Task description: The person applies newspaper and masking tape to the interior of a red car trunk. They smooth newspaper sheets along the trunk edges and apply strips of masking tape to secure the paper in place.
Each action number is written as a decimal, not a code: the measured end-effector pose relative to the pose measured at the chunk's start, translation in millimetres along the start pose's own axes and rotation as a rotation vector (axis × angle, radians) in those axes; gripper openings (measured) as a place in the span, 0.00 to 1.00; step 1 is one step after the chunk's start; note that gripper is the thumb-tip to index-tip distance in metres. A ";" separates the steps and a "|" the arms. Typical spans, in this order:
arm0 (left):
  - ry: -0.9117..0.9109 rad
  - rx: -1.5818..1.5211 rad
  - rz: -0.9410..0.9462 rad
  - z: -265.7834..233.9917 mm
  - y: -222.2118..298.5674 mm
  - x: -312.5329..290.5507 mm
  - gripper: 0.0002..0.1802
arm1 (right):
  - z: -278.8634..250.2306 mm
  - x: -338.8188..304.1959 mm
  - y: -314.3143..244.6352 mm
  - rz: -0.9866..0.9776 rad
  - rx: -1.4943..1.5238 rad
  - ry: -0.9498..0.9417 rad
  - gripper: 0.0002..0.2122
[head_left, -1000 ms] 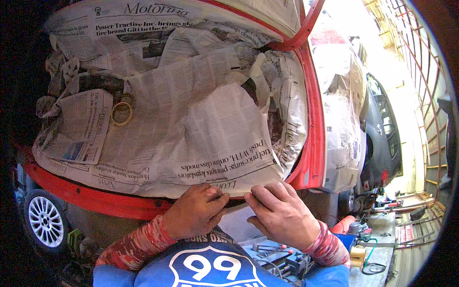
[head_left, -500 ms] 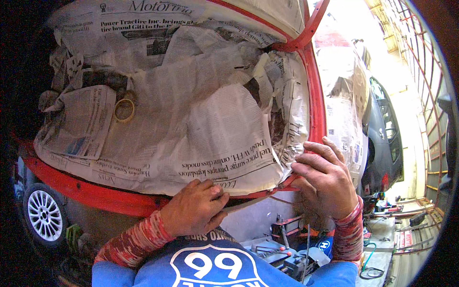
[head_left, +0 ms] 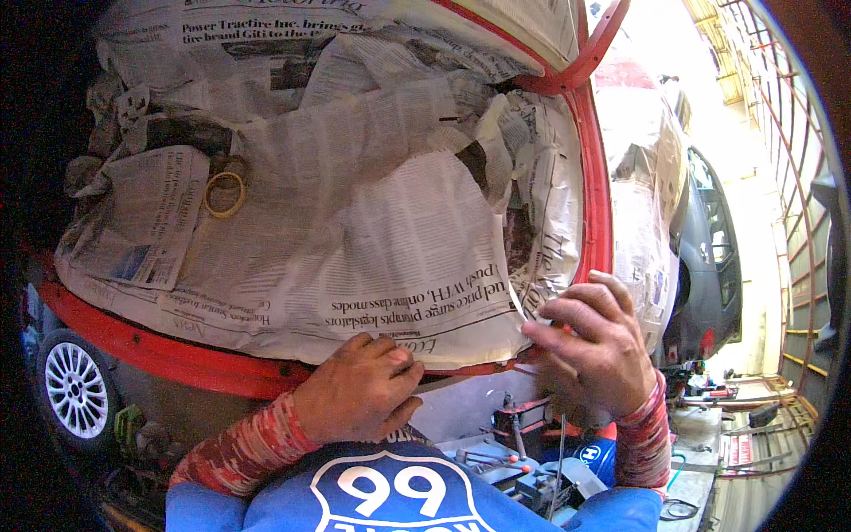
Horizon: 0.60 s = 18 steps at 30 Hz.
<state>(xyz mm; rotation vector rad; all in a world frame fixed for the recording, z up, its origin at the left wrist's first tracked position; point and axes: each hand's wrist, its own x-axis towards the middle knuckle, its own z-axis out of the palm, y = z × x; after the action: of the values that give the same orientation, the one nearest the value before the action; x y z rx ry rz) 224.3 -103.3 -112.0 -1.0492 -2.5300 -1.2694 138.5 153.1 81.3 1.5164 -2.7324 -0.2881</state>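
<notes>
Best to use the left hand [head_left: 359,386] as an anchor, with fingers curled at the front edge of the newspaper covering [head_left: 425,239]; cannot tell whether pinching the paper or only pressing on it. Work the near right corner with the right hand [head_left: 598,346], with fingers half bent, partly spread and a little blurred, right by that corner; again cannot tell whether gripping or just touching. Look for the covering directly beyond both hands, spread within the red rim [head_left: 177,359]. Better to smooth outward from the anchored spot, following the curve of the rim with light, even pressure, and to avoid a hard tug, for fear of tearing or puckering thin paper. Now count, near to far: two bare hands; one covering, made of several overlapping sheets, too merged for an exact tally; one tan ring [head_left: 225,195], lying on the paper toward the left; one wheel [head_left: 76,390] with pale spokes, at lower left; one grey car [head_left: 709,257], well beyond the rim at right.
</notes>
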 end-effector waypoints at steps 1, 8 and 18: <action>0.008 -0.004 0.014 -0.5 -0.4 1.5 0.24 | 2.3 -0.4 -0.9 -0.039 -0.001 0.005 0.16; 0.046 -0.104 0.069 -3.8 6.2 10.8 0.22 | 15.9 -10.1 -2.8 -0.051 0.091 0.068 0.14; 0.004 -0.105 0.070 -9.3 4.0 13.0 0.21 | 7.0 -7.4 -6.6 0.063 0.110 0.015 0.15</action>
<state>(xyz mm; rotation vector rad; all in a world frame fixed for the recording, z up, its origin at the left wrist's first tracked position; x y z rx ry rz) 215.3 -101.7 -98.3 -1.1445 -2.4245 -1.3969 147.4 157.0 74.0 1.4453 -2.8217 -0.1276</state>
